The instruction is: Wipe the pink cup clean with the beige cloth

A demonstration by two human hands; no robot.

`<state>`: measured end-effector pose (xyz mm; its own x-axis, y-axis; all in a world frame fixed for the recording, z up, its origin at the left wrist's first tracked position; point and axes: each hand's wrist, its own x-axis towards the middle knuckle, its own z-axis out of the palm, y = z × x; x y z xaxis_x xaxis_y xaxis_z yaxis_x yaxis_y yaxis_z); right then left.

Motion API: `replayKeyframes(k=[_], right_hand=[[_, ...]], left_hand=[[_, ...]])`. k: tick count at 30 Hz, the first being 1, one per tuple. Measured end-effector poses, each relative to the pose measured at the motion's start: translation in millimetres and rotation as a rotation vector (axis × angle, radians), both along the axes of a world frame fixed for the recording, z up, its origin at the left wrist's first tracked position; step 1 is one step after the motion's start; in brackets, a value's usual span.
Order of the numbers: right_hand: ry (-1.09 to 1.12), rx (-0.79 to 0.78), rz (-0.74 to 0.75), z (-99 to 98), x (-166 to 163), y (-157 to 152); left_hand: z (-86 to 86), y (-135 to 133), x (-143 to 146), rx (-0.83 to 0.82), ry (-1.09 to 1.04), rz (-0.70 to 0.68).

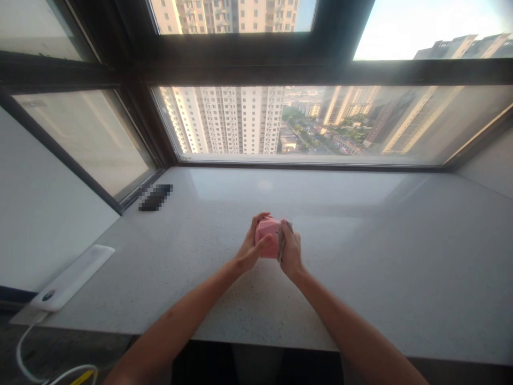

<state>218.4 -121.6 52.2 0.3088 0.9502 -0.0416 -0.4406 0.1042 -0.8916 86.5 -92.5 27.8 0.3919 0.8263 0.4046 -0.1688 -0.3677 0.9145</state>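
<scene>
The left hand (249, 250) is wrapped around a pink container (267, 239), thumb across its near face; should those fingers loosen, the smooth-looking wall could slip. The right hand (292, 250) clamps what looks like a grey cloth (280, 247) against the container's right end; uneven pressure there might twist it or make the cloth slide. The container is near mid-counter, between both hands; whether it touches the surface, I cannot tell. From the left: a rounded white power strip (76, 278), probably plastic; a dark, blurred-out object (156, 198); faceted pink sides; thin grey fabric; a glossy, speckled counter (393, 267), likely stone.
</scene>
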Motion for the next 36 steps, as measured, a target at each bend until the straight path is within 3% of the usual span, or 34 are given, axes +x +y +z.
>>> replayKeyframes(k=[5,7,13,27,36], right_hand=[[0.12,-0.053,0.041,0.3,-0.3,8.0],[0.083,-0.051,0.041,0.0,-1.0,7.3],[-0.194,0.008,-0.042,-4.3,2.7,2.3],[-0.249,0.033,0.01,-5.1,4.8,0.9],[-0.401,0.059,0.055,-13.0,6.7,-0.8]], left_hand=[[-3.6,15.5,-10.1,0.577,0.183,0.019],[-4.2,15.7,-10.3,0.637,0.198,0.038],[-2.2,-1.8,2.3,0.147,0.04,0.087],[19.9,-15.3,8.1,-0.232,-0.118,0.005],[12.1,-7.9,10.1,-0.423,-0.2,0.002]])
